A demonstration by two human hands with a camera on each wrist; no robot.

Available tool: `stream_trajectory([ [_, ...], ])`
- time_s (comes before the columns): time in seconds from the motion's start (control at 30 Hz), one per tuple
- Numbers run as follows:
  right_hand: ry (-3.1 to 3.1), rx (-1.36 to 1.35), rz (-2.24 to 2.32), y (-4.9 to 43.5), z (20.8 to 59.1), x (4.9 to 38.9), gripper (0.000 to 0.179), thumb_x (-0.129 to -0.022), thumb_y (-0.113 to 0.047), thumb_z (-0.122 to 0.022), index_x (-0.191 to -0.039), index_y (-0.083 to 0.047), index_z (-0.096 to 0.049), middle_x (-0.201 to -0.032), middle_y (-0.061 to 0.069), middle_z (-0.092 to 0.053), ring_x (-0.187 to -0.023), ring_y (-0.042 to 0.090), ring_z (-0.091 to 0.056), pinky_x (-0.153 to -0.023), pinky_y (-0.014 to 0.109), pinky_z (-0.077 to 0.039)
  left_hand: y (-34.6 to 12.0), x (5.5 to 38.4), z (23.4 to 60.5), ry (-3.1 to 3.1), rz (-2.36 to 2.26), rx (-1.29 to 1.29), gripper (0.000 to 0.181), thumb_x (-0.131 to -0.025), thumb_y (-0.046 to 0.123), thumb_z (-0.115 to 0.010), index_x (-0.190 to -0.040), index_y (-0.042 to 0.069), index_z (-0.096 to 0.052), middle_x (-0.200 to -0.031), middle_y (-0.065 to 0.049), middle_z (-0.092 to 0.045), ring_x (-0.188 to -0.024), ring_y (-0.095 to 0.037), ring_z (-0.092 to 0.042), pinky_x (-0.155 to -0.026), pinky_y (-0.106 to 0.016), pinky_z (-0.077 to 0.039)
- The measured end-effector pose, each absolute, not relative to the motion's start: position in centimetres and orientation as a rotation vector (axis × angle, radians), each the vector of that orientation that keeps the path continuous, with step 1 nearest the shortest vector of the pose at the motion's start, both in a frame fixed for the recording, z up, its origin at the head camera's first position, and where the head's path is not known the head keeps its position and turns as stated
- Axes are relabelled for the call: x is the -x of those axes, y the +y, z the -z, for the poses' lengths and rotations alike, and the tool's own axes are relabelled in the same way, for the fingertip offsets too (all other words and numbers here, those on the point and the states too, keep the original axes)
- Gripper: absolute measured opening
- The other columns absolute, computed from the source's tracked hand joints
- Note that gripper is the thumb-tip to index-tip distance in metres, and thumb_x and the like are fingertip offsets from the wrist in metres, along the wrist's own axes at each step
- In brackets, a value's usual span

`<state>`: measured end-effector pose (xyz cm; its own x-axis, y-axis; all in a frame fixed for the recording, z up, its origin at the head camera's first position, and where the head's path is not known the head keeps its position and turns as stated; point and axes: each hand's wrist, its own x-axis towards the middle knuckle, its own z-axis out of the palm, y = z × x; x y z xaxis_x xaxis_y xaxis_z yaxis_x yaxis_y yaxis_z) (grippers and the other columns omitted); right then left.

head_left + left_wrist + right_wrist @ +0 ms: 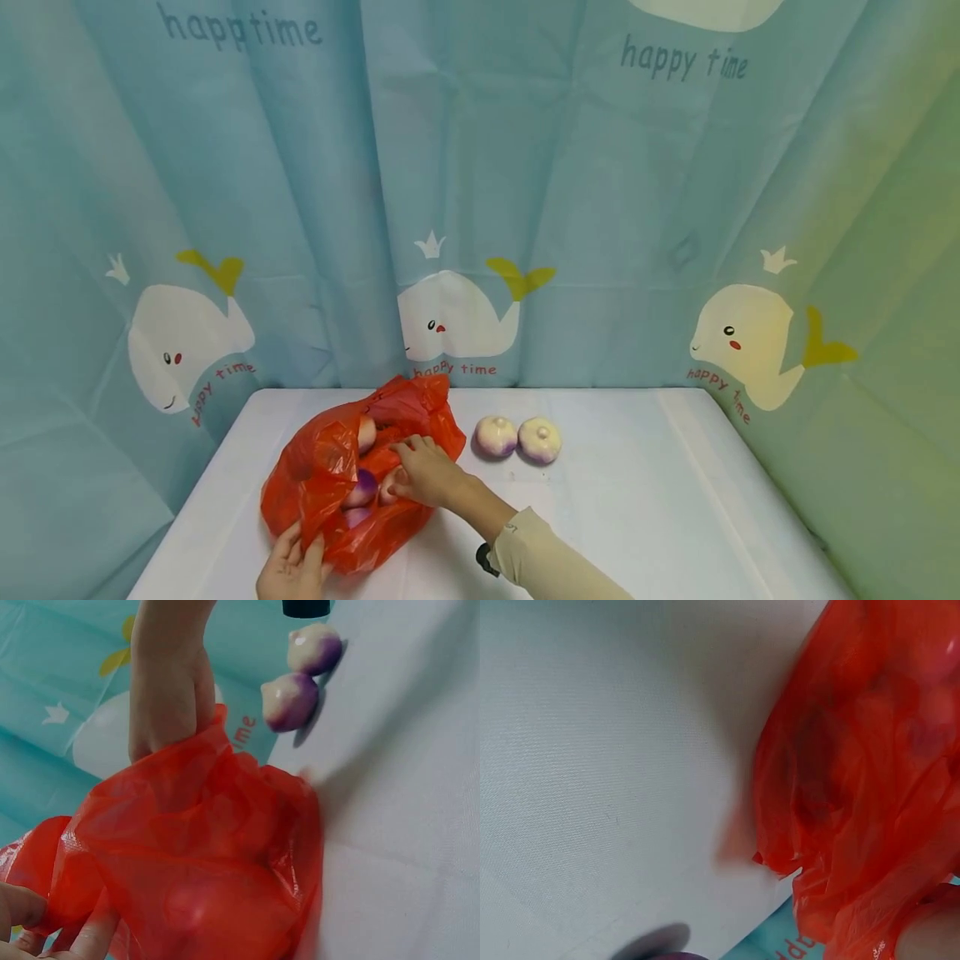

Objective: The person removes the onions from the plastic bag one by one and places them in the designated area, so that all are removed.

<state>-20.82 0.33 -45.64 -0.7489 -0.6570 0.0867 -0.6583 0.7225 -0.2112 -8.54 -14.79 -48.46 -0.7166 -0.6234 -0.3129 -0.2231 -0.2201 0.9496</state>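
Note:
A red plastic bag (311, 467) lies on its side with its mouth toward the right, several purple-and-white turnips (362, 489) showing inside. My left hand (291, 567) pinches the bag's near edge between thumb and fingers; those fingers show at the lower left in the left wrist view. Through the mouth reaches my right hand (429, 472), its fingertips at a pale turnip (389, 486) in the bag. The red film hides these fingers in the left wrist view, and I cannot tell whether they grip the turnip.
Two more turnips, a left one (496, 437) and a right one (539, 441), sit side by side on the white table (637, 500), right of the bag. A blue curtain (600, 208) printed with whales hangs behind the table and along its sides.

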Motion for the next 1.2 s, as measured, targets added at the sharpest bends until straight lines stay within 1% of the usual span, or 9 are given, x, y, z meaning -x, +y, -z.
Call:
stream_trajectory([
  [0.07,-2.914,-1.114,-0.365,0.4,45.7,20.8,0.058,-0.083,-0.037,-0.070,-0.130,-0.008,-0.053,-0.119,0.007,-0.054,-0.106,0.020,-0.049,-0.096,0.027,-0.041,-15.0,8.8,49.0,-1.757,1.978,-1.070,0.039,-0.092,-0.002,-0.054,-0.131,-0.005,-0.048,-0.121,-0.031,-0.054,-0.091,-0.029,-0.061,-0.078,-0.050,-0.047],
  [0.13,-2.905,-1.121,-0.375,0.4,45.7,20.8,0.057,-0.083,-0.036,-0.071,-0.130,-0.008,-0.054,-0.119,0.007,-0.054,-0.105,0.021,-0.049,-0.095,0.027,-0.042,-15.2,8.8,49.3,-1.765,1.986,-1.043,0.038,-0.092,-0.001,-0.055,-0.130,-0.005,-0.048,-0.120,-0.031,-0.054,-0.091,-0.029,-0.061,-0.076,-0.050,-0.049],
  [0.23,-2.894,-1.135,-0.410,0.4,45.6,20.8,0.056,-0.083,-0.034,-0.071,-0.129,-0.006,-0.054,-0.119,0.008,-0.053,-0.104,0.021,-0.049,-0.093,0.024,-0.043,-15.3,8.5,49.0,-1.817,1.957,-1.016,0.038,-0.092,0.002,-0.056,-0.129,-0.004,-0.049,-0.118,-0.030,-0.056,-0.077,-0.011,-0.061,-0.065,-0.039,-0.056],
  [0.37,-2.900,-1.138,-0.462,0.4,45.3,21.1,0.056,-0.082,-0.029,-0.073,-0.129,-0.004,-0.054,-0.119,0.009,-0.052,-0.104,0.021,-0.047,-0.088,0.018,-0.044,-15.0,8.0,47.8,-1.860,1.962,-0.921,0.042,-0.092,0.001,-0.054,-0.131,-0.009,-0.044,-0.125,-0.036,-0.047,-0.072,0.001,-0.056,-0.057,-0.025,-0.055],
  [0.57,-3.029,-1.156,-0.497,-0.3,45.3,21.3,0.061,-0.081,-0.029,-0.074,-0.134,-0.010,-0.051,-0.122,0.006,-0.050,-0.109,0.019,-0.044,-0.084,0.020,-0.047,-14.7,7.7,47.1,-1.841,1.987,-0.907,0.042,-0.091,-0.003,-0.051,-0.132,-0.011,-0.041,-0.130,-0.037,-0.041,-0.071,0.007,-0.053,-0.060,-0.024,-0.054],
  [0.87,-3.030,-1.300,-0.245,-1.4,46.6,20.7,0.066,-0.082,-0.039,-0.071,-0.138,-0.021,-0.044,-0.130,0.002,-0.044,-0.121,0.019,-0.038,-0.097,0.031,-0.041,-14.6,7.7,47.4,-1.839,1.975,-0.894,0.042,-0.090,-0.003,-0.052,-0.130,-0.013,-0.042,-0.126,-0.037,-0.045,-0.071,0.006,-0.053,-0.057,-0.020,-0.053],
  [0.97,-3.037,-1.227,-0.158,-1.2,46.9,20.4,0.059,-0.081,-0.040,-0.072,-0.132,-0.020,-0.049,-0.126,0.004,-0.046,-0.118,0.020,-0.040,-0.098,0.034,-0.041,-14.5,7.8,47.2,-1.857,1.994,-0.921,0.044,-0.092,-0.001,-0.051,-0.133,-0.013,-0.039,-0.128,-0.038,-0.042,-0.075,0.002,-0.056,-0.067,-0.028,-0.054],
  [1.1,-3.063,-1.143,-0.209,-0.9,47.3,20.3,0.053,-0.080,-0.032,-0.074,-0.126,-0.018,-0.052,-0.120,0.007,-0.048,-0.114,0.022,-0.043,-0.096,0.031,-0.042,-14.4,8.0,47.0,-1.897,1.992,-0.991,0.047,-0.095,0.002,-0.051,-0.136,-0.012,-0.035,-0.130,-0.038,-0.040,-0.089,-0.019,-0.062,-0.077,-0.041,-0.048],
  [1.2,-3.084,-1.130,-0.298,-0.7,47.7,20.3,0.057,-0.081,-0.028,-0.074,-0.131,-0.019,-0.049,-0.121,0.008,-0.046,-0.116,0.023,-0.042,-0.095,0.030,-0.043,-14.4,7.9,47.0,-1.903,1.978,-1.013,0.046,-0.094,0.003,-0.052,-0.136,-0.012,-0.037,-0.129,-0.038,-0.041,-0.088,-0.019,-0.062,-0.076,-0.041,-0.049],
])
